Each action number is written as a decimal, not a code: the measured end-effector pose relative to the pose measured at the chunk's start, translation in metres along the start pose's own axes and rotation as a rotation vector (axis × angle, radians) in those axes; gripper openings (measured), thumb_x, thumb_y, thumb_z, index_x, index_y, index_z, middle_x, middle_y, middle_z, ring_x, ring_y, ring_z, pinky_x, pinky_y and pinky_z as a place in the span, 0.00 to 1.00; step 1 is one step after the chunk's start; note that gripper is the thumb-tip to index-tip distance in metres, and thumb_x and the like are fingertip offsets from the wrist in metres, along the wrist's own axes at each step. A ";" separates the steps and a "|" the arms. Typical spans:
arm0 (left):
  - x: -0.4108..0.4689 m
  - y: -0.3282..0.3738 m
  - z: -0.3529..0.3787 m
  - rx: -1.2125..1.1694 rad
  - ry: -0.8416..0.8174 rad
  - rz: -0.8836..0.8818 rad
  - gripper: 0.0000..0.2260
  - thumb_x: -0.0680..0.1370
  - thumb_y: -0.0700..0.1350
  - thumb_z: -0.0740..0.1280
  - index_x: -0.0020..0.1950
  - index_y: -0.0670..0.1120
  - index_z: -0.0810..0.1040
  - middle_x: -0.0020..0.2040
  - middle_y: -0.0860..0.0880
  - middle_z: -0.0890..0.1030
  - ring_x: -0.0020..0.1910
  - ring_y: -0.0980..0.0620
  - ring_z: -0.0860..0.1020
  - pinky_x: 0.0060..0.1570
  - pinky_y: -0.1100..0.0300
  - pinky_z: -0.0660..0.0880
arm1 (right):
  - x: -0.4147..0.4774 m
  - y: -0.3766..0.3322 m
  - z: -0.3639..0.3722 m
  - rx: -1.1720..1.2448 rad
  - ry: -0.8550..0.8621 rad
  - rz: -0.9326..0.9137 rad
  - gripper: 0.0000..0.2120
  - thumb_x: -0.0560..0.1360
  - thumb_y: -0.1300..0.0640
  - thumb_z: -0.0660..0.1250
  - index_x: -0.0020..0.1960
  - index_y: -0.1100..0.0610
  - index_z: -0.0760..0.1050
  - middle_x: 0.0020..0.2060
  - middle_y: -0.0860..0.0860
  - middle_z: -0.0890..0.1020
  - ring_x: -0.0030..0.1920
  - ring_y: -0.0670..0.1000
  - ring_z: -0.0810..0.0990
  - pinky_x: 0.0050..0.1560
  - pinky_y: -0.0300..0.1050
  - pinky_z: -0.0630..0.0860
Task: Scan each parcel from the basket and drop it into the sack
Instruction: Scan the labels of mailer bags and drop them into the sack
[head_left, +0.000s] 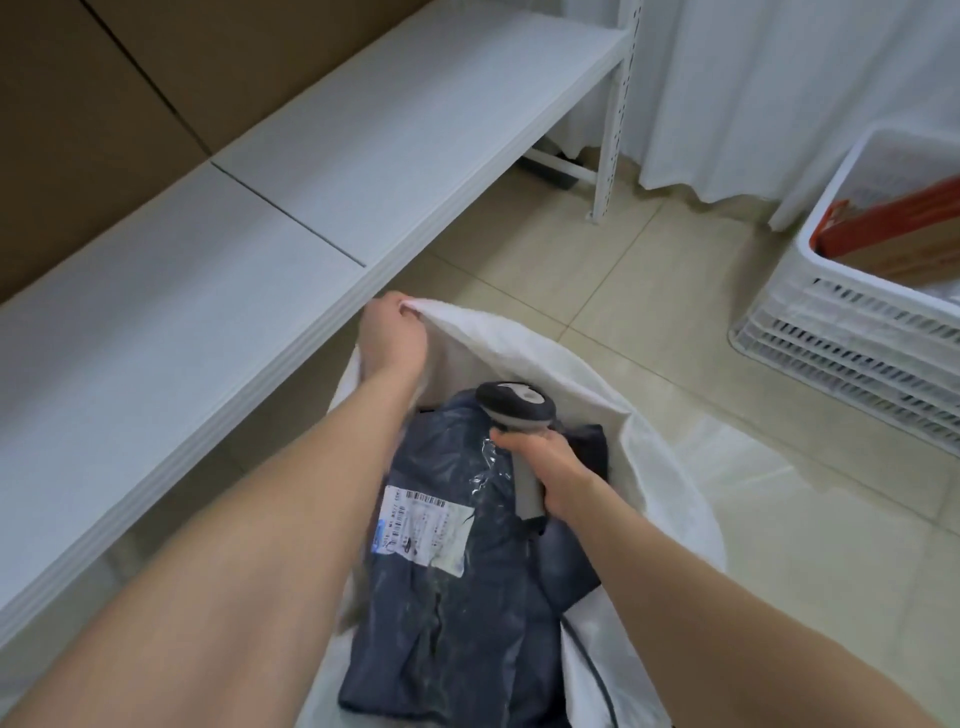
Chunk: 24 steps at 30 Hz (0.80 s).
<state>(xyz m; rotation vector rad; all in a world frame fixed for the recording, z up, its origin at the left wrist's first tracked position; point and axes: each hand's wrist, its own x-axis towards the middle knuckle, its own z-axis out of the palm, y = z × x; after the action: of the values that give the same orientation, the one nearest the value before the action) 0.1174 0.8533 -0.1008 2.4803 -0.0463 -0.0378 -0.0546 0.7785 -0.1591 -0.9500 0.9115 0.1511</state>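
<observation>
— What is being held in the head view?
— The far rim of the white sack (524, 345) is being pinched by the left hand (392, 332), fingers curled over the fabric. The scanner (517, 408) is being gripped by its handle in the right hand (553, 467), fingers wrapped round it.
— Where is the parcel being kept?
— The dark blue parcel (467, 613) is being cradled inside the open sack, near, under the scanner, label (426, 527) up. An orange box (893, 228) is being carried in the basket (831, 338), far right.

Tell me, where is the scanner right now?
In the head view, low and centre: the right hand grips the scanner over the dark blue parcel in the white sack, whose rim the left hand holds.
</observation>
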 end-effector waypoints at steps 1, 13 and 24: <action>0.004 0.006 -0.006 -0.048 0.066 0.005 0.10 0.81 0.39 0.56 0.51 0.46 0.77 0.49 0.49 0.76 0.46 0.51 0.74 0.48 0.58 0.72 | 0.002 0.003 0.003 0.000 0.017 -0.009 0.06 0.72 0.63 0.74 0.47 0.58 0.79 0.43 0.56 0.83 0.41 0.51 0.80 0.44 0.47 0.78; -0.065 0.025 -0.056 0.257 -0.335 -0.078 0.33 0.80 0.37 0.63 0.79 0.51 0.49 0.79 0.47 0.40 0.73 0.44 0.64 0.45 0.66 0.66 | -0.082 -0.036 -0.021 -0.129 0.105 0.018 0.07 0.71 0.67 0.73 0.48 0.61 0.78 0.41 0.55 0.81 0.40 0.52 0.79 0.41 0.43 0.76; -0.191 0.006 -0.051 0.396 -1.046 -0.016 0.22 0.76 0.42 0.68 0.69 0.45 0.71 0.66 0.46 0.75 0.63 0.48 0.74 0.62 0.59 0.70 | -0.147 -0.031 -0.057 -0.625 0.520 0.251 0.14 0.75 0.51 0.63 0.58 0.54 0.73 0.61 0.58 0.73 0.49 0.58 0.70 0.35 0.43 0.59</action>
<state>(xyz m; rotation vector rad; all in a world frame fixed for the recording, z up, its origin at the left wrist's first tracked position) -0.0717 0.8878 -0.0536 2.5464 -0.5101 -1.4305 -0.1675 0.7555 -0.0466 -1.4880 1.5121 0.4339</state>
